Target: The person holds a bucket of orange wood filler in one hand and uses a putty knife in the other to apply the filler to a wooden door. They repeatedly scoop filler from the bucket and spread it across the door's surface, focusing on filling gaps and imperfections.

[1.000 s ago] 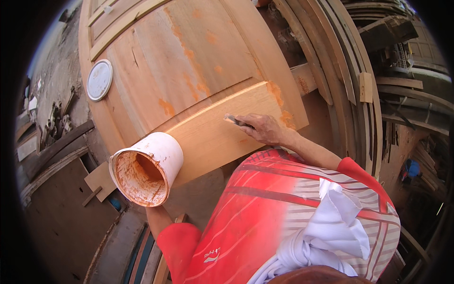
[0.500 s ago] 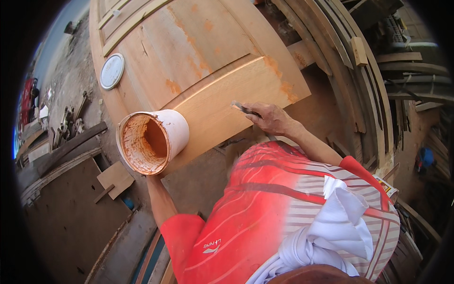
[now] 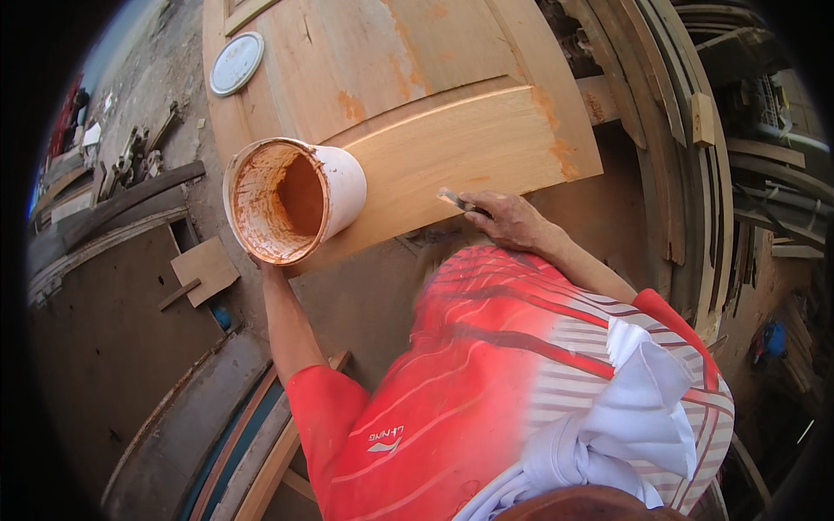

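My left hand (image 3: pixel 264 263) grips a white bucket (image 3: pixel 341 195) from beneath, its fingers mostly hidden. The tilted bucket shows orange-brown paste (image 3: pixel 300 195) inside and smeared round its rim. My right hand (image 3: pixel 499 213) holds a small scraper (image 3: pixel 451 198) at the near edge of a pale board (image 3: pixel 439 143), which lies on a panelled wooden door (image 3: pixel 339 52). Orange filler patches (image 3: pixel 565 156) mark the board's right end and the door. A round white lid (image 3: pixel 236 63) rests on the door's left part.
Long stacked planks (image 3: pixel 695 217) line the right side, with a short block (image 3: pixel 703 119) on them. Scrap wood (image 3: pixel 143 148) and a loose square piece of board (image 3: pixel 204 269) lie at the left. A blue object (image 3: pixel 771 340) is low on the right.
The view has shifted. The bucket in my left hand has moved up and away from my body, and my right hand with the scraper has come back toward the board's near edge.
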`<action>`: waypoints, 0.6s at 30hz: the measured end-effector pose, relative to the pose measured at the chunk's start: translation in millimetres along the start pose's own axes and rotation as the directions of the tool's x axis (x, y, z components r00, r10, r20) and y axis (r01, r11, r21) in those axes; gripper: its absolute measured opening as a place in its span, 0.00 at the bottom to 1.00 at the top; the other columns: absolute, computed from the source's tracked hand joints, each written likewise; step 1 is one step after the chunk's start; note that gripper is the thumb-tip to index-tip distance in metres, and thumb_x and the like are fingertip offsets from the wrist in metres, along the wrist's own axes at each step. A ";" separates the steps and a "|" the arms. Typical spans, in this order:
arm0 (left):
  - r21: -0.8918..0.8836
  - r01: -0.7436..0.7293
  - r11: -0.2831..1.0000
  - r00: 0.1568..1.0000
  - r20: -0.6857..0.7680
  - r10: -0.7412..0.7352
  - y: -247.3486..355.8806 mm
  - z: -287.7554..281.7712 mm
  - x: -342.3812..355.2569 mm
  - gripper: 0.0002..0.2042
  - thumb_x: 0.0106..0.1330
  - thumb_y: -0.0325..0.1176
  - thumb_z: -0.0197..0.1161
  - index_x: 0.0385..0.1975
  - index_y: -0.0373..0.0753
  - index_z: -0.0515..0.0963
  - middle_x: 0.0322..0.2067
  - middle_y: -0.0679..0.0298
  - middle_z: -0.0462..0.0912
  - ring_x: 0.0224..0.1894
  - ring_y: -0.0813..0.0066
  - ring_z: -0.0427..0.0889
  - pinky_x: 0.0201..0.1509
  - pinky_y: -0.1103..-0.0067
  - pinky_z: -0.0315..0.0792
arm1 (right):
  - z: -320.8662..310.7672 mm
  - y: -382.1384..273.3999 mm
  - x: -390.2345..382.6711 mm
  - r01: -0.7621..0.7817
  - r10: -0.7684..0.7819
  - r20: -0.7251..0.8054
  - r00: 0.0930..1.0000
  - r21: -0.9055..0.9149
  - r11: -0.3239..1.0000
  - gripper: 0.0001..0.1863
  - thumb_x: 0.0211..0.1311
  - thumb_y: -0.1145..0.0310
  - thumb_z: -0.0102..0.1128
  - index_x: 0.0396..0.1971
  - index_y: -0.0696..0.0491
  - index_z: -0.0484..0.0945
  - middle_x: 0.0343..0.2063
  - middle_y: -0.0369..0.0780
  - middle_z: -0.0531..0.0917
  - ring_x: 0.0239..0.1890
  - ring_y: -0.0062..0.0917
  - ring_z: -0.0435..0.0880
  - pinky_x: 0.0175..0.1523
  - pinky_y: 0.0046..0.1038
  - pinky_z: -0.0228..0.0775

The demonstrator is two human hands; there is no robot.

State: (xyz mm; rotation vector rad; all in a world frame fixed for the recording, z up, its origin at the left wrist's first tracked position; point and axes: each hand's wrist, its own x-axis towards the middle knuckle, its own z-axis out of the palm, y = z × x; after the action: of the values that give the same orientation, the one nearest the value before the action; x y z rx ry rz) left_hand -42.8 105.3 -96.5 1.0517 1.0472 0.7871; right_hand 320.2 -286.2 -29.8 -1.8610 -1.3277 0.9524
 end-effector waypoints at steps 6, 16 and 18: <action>0.149 0.037 0.988 0.992 -0.123 -0.019 -9.7 -5.9 -1.3 0.37 0.67 0.50 0.68 0.65 0.30 0.63 0.65 0.45 0.70 0.68 0.50 0.69 0.71 0.57 0.61 | -8.9 0.3 26.6 0.004 -0.001 0.148 0.989 -0.014 1.000 0.19 0.73 0.65 0.61 0.60 0.54 0.79 0.46 0.50 0.86 0.48 0.48 0.85 0.53 0.42 0.78; 0.320 0.084 0.944 0.977 -0.213 -0.015 -16.5 -15.4 -0.3 0.39 0.66 0.51 0.68 0.67 0.29 0.63 0.66 0.44 0.69 0.69 0.50 0.68 0.72 0.56 0.60 | -23.2 16.8 29.6 -0.123 0.118 -0.086 0.989 -0.065 0.990 0.19 0.74 0.64 0.56 0.62 0.47 0.78 0.41 0.48 0.83 0.45 0.46 0.86 0.47 0.45 0.79; 0.343 0.091 0.935 0.975 -0.221 -0.014 -20.0 -16.8 -0.2 0.39 0.66 0.51 0.68 0.67 0.29 0.63 0.66 0.44 0.69 0.69 0.49 0.68 0.73 0.56 0.60 | -25.8 9.8 38.5 -0.198 0.181 -0.130 0.975 -0.135 0.971 0.20 0.75 0.64 0.56 0.64 0.46 0.77 0.39 0.48 0.82 0.44 0.46 0.86 0.47 0.45 0.80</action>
State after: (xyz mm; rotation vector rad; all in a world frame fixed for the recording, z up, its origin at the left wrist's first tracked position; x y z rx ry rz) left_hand -58.1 103.7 -117.6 1.2531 1.4346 0.6942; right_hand 355.4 -254.5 -31.6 -2.1540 -1.1935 0.8435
